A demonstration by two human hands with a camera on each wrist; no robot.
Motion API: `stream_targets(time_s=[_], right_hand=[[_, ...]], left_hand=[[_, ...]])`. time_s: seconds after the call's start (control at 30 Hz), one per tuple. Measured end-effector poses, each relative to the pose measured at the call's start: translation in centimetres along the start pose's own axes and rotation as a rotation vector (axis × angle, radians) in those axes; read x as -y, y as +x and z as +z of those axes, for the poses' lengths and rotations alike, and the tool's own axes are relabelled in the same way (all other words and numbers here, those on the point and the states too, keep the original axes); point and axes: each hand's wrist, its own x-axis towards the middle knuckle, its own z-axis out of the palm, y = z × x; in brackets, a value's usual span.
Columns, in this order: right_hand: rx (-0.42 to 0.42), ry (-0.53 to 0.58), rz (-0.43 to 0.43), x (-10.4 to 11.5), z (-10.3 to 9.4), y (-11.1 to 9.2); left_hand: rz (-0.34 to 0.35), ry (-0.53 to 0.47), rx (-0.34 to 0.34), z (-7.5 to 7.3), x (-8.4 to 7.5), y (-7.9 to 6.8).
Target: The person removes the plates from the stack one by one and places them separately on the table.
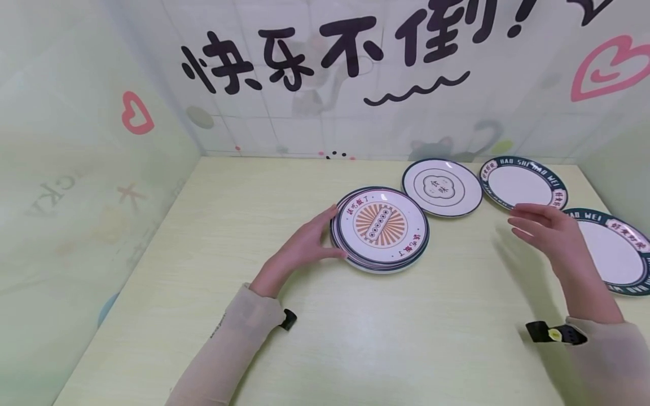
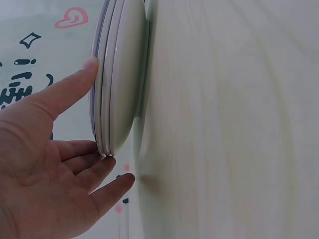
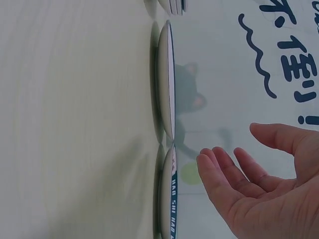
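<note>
A stack of several round plates (image 1: pixel 381 225) rests on the table, the top one printed with an orange sunburst and red characters. Against the stack's left edge lies my left hand (image 1: pixel 302 242), its thumb and fingertips spread along the rims. In the left wrist view the same stack (image 2: pixel 117 74) appears edge-on, with the thumb and some fingertips touching it. My right hand (image 1: pixel 553 237) hovers above the table, holding nothing, its fingers loosely bent. It is nearest to two white plates with dark green lettered rims, one behind (image 1: pixel 523 183) and one to the right (image 1: pixel 616 251), partly hidden by the hand.
A single white plate (image 1: pixel 442 189) with a small central emblem lies just behind and right of the stack, near the back wall (image 1: pixel 304 132). Printed walls enclose the pale wooden table (image 1: pixel 355 338) at the left, back and right.
</note>
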Motion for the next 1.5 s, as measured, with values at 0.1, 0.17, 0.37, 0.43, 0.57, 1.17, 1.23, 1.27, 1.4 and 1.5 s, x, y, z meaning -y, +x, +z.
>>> stream_targets(time_s=[0.1, 0.17, 0.37, 0.43, 0.57, 1.17, 1.23, 1.27, 1.4, 1.5], right_hand=[[0.012, -0.032, -0.016, -0.3, 0.7, 0.3], [0.023, -0.052, -0.02, -0.4, 1.2, 0.5], [0.042, -0.114, -0.002, -0.5, 2.8, 1.1], [0.052, -0.107, -0.008, -0.5, 3.3, 1.2], [0.071, -0.141, -0.026, -0.6, 4.2, 1.4], [0.151, -0.358, -0.052, -1.3, 7.9, 2.3], [0.161, -0.384, -0.035, -1.3, 8.3, 2.4], [0.166, -0.401, -0.029, -1.2, 8.5, 2.4], [0.179, -0.43, -0.004, -1.1, 9.3, 2.4], [0.188, -0.414, 0.006, -1.0, 9.8, 2.4]], left_hand=[[0.001, 0.0, -0.001, 0.0, 0.0, 0.0], [0.002, 0.001, -0.001, 0.0, 0.1, 0.0], [0.009, 0.004, -0.002, 0.1, 0.1, 0.0], [0.011, -0.001, -0.003, 0.1, 0.1, 0.0], [0.014, -0.008, -0.004, 0.1, 0.0, 0.0], [0.002, 0.007, -0.009, 0.2, 0.1, 0.1], [0.003, 0.004, -0.009, 0.1, 0.0, 0.0], [0.002, 0.001, -0.008, 0.1, 0.0, 0.0], [0.001, -0.004, -0.007, 0.1, 0.0, 0.0], [0.0, -0.003, -0.007, 0.2, 0.0, 0.0]])
